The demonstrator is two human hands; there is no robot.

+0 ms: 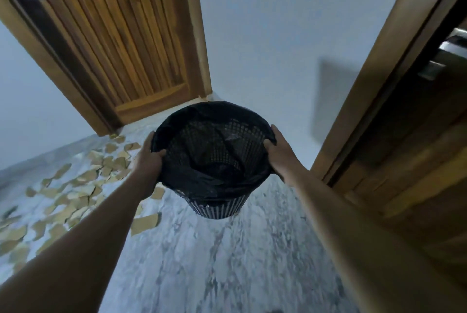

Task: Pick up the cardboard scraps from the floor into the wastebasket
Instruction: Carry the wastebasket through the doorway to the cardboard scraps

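Observation:
A black mesh wastebasket [214,201] lined with a black plastic bag hangs above the floor, held between both hands. My left hand [149,156] grips its left rim, thumb curled over the edge. My right hand [279,152] grips the right rim the same way. The basket's inside looks dark, and I cannot tell whether anything lies in it. Several tan cardboard scraps [83,178] lie scattered over the grey marbled floor to the left, one larger piece [145,223] lying closest to the basket.
A closed wooden door [121,42] stands at the back left. A second wooden door frame [379,85] rises at the right. A pale wall [265,47] fills the space between them. Grey marbled floor [227,262] stretches below the basket.

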